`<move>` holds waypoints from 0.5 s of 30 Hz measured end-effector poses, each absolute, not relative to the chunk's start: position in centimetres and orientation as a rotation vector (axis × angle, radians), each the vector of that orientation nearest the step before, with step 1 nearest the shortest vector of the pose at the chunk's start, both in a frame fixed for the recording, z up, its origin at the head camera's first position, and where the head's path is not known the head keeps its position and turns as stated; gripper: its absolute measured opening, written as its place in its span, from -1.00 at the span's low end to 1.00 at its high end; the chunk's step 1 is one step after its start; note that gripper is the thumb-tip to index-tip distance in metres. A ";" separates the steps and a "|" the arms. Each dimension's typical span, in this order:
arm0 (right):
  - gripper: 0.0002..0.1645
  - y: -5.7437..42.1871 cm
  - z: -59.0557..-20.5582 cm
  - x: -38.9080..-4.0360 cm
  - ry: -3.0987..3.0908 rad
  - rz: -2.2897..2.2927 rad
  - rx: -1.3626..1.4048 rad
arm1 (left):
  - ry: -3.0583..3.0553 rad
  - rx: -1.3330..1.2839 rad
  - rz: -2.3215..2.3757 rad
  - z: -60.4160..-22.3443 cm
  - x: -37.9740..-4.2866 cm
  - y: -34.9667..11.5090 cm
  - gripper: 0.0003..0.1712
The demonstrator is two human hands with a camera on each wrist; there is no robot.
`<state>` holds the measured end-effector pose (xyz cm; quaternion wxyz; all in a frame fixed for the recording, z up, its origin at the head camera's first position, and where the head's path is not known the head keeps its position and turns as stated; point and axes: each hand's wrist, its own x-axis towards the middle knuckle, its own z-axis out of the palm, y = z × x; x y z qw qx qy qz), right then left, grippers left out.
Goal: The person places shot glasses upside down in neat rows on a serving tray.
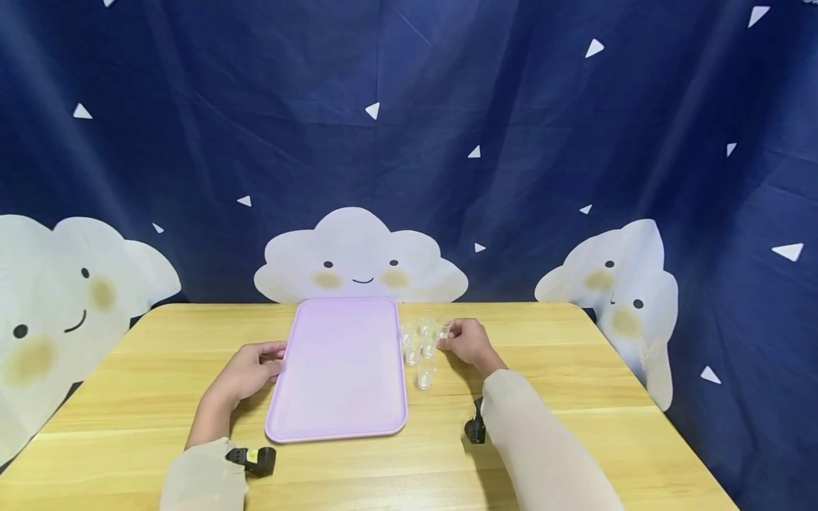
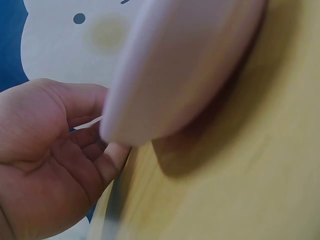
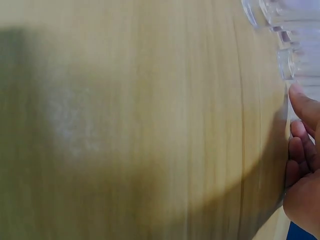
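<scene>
A pale purple tray [image 1: 341, 365] lies on the wooden table, its long sides running away from me. My left hand [image 1: 249, 372] grips its left rim; in the left wrist view the fingers curl about the tray edge [image 2: 165, 75]. Right of the tray several small clear cups stand in a cluster, the nearest cup [image 1: 425, 372] a little apart from the others. My right hand [image 1: 469, 343] is at the cluster's right side, with thumb and fingers pinching the clear cup [image 1: 444, 329] there. In the right wrist view, the thumb tip is right by clear cups [image 3: 287, 64].
The light wooden table [image 1: 575, 426] spreads out on both sides of the tray. Behind it hangs a dark blue curtain [image 1: 422, 177] with white triangles and smiling clouds. A black wrist camera [image 1: 258, 460] sits on the left sleeve, another camera [image 1: 476, 426] on the right.
</scene>
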<state>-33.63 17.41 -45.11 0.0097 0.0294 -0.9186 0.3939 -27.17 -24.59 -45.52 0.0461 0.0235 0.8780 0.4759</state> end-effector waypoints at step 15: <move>-0.81 18.4 -43.5 -34.4 -2.914 1.189 0.097 | 2.728 0.088 1.415 -45.2 -27.0 -24.4 -0.48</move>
